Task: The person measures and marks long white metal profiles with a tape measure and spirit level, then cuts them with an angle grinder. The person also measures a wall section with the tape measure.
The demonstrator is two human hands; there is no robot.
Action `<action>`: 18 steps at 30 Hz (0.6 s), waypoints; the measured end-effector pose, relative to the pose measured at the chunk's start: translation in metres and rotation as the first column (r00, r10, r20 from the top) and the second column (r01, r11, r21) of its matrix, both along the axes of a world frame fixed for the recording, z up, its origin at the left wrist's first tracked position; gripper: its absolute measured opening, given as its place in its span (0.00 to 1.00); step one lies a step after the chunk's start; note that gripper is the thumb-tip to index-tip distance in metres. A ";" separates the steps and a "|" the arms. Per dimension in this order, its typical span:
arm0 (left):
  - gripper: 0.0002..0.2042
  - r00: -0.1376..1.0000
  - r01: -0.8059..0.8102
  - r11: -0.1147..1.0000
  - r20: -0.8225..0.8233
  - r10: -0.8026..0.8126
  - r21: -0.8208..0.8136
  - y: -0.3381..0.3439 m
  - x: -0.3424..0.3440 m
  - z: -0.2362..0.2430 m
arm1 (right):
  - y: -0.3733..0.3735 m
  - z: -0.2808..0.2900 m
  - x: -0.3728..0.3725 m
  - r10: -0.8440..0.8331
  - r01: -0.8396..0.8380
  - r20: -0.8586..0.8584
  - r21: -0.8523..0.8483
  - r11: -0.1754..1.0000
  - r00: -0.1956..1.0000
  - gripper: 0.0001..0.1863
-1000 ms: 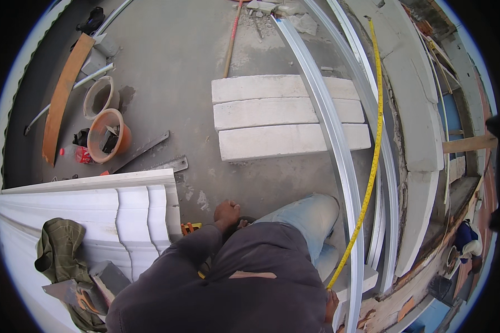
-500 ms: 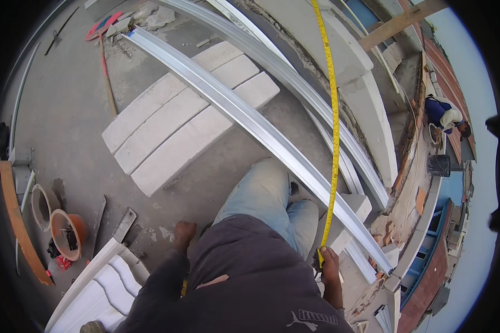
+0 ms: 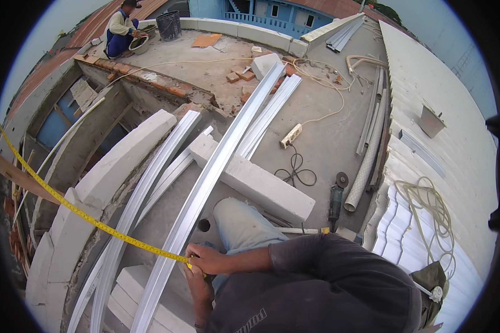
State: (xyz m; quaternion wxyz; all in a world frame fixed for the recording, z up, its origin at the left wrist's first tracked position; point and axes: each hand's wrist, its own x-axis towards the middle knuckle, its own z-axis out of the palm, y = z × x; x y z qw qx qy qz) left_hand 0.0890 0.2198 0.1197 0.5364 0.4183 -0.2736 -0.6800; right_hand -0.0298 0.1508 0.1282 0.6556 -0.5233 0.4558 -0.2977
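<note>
My left hand (image 3: 199,287) grips the yellow tape measure (image 3: 125,237), whose case is mostly hidden by my fingers. My right hand (image 3: 208,258) reaches across from the right, fingers closed on the tape beside the left hand. The extended yellow blade runs up to the upper left, over the concrete edge. A long silver metal channel (image 3: 219,165) lies just beside my hands, with more channels (image 3: 116,250) to its left. A long white block (image 3: 266,191) lies crosswise beneath the channel, and more white blocks (image 3: 125,305) sit at the lower left.
A co-worker (image 3: 119,33) crouches by a bucket (image 3: 169,25) at top left. A partly broken opening (image 3: 108,125) lies left. An angle grinder (image 3: 335,202), power strip (image 3: 291,136), cables, bricks (image 3: 243,75) and pipes (image 3: 366,144) are right and beyond. Corrugated white sheets (image 3: 439,155) border the right.
The view has swung right toward the channels and co-worker. My right hand has moved from out by my knee across to the tape beside my left hand, which still holds it.
</note>
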 end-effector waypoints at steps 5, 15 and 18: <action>0.37 0.879 0.133 0.991 0.462 -0.117 -0.001 0.000 0.015 -0.013 | 0.002 -0.013 -0.013 0.049 -0.057 0.105 0.081 0.995 0.993 0.12; 0.28 0.088 0.734 0.659 0.938 -0.336 0.167 -0.012 0.079 -0.026 | -0.005 -0.051 0.006 -0.135 0.123 -0.196 -0.073 0.990 0.971 0.15; 0.22 0.689 0.359 0.759 0.395 -0.608 0.543 -0.003 0.106 -0.037 | -0.004 -0.058 0.013 -0.132 0.173 -0.228 0.175 0.969 0.965 0.15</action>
